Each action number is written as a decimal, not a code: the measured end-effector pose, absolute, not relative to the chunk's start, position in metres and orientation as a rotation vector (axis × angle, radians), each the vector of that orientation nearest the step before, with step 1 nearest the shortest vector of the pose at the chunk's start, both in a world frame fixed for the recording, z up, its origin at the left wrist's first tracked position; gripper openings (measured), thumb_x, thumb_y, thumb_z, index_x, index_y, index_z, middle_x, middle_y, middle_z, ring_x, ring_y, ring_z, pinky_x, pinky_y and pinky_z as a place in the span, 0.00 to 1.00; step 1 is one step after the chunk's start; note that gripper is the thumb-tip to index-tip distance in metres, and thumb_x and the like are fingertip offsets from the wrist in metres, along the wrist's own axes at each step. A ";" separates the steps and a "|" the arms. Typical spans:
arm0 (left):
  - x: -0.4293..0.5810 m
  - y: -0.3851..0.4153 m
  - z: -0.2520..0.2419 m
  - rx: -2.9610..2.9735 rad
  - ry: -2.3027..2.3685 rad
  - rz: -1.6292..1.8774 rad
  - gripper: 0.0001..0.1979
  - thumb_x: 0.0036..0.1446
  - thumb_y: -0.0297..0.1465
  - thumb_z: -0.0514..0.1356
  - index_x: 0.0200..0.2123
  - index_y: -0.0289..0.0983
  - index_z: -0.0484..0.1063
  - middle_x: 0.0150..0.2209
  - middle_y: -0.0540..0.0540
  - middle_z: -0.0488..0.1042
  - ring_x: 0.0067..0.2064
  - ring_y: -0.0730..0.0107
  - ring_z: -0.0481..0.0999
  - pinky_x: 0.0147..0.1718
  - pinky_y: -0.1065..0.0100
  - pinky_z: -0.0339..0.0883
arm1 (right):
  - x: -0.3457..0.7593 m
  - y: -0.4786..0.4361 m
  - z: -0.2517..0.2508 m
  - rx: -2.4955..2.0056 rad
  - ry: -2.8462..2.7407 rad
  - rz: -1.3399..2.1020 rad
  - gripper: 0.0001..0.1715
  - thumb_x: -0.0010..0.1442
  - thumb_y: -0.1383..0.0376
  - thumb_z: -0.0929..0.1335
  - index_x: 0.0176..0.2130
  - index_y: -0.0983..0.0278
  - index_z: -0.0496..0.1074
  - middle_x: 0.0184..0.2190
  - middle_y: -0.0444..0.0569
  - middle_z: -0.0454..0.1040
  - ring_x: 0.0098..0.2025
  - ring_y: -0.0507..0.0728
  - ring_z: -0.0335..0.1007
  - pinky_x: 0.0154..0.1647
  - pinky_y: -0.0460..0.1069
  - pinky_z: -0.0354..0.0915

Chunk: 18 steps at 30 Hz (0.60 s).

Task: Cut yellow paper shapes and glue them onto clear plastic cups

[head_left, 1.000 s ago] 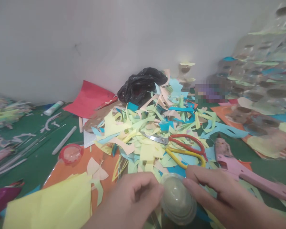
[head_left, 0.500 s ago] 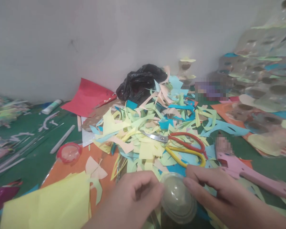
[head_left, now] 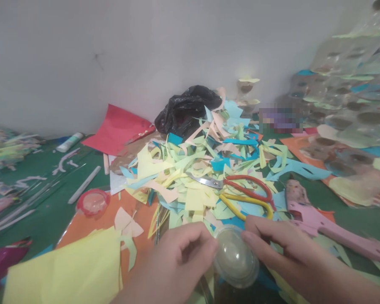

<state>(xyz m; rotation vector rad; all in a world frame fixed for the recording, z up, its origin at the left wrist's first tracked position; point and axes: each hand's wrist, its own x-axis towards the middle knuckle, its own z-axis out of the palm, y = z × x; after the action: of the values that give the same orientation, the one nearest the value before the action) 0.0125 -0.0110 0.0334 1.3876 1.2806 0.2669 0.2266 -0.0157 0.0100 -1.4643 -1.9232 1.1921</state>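
Note:
A clear plastic dome lid (head_left: 236, 255) with a round rim is held between my two hands, low in the middle of the view. My left hand (head_left: 182, 259) pinches its left edge with thumb and forefinger. On the upper right edge, the fingertips of my right hand (head_left: 285, 249) grip the rim. Just beyond the lid, scissors (head_left: 251, 204) with one red and one yellow handle loop lie on a heap of coloured paper scraps (head_left: 196, 196). To the right of my right hand rests a pink glue gun (head_left: 332, 232).
Yellow paper sheets (head_left: 66, 266) lie at the lower left, with a roll of red tape (head_left: 93, 202) beyond them. A black plastic bag (head_left: 186, 112) sits by the wall. Clear plastic pieces with paper shapes (head_left: 351, 93) are stacked at the right. A glue stick (head_left: 69, 142) lies at the left.
The lid has shifted slightly upward in the view and its tilt has changed a little. Both hands keep hold of it, the right one having risen slightly.

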 end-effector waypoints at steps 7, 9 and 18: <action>0.018 -0.014 0.039 1.482 1.318 0.288 0.18 0.63 0.43 0.50 0.25 0.39 0.58 0.25 0.54 0.58 0.29 0.72 0.59 0.28 0.70 0.53 | 0.229 -0.017 0.009 -1.380 -1.936 1.178 0.22 0.66 0.57 0.59 0.23 0.61 0.53 0.19 0.38 0.55 0.21 0.49 0.50 0.20 0.43 0.53; 0.019 -0.014 0.040 1.493 1.284 0.323 0.18 0.63 0.43 0.49 0.25 0.39 0.57 0.25 0.54 0.58 0.29 0.72 0.59 0.28 0.70 0.52 | 0.229 -0.018 0.008 -1.362 -1.963 1.125 0.21 0.66 0.58 0.60 0.23 0.60 0.55 0.19 0.38 0.57 0.21 0.49 0.52 0.20 0.42 0.54; 0.013 -0.011 0.032 1.357 1.187 0.318 0.17 0.62 0.46 0.52 0.28 0.40 0.60 0.25 0.55 0.59 0.28 0.73 0.59 0.28 0.72 0.53 | 0.233 -0.020 0.002 -1.444 -2.057 0.984 0.22 0.68 0.55 0.59 0.24 0.60 0.62 0.20 0.41 0.67 0.23 0.51 0.64 0.21 0.43 0.62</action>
<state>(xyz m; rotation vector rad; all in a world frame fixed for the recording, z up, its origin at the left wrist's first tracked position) 0.0132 -0.0115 0.0323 1.3573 1.1867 0.3176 0.2328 -0.0197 0.0016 -1.4440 -2.0574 0.9843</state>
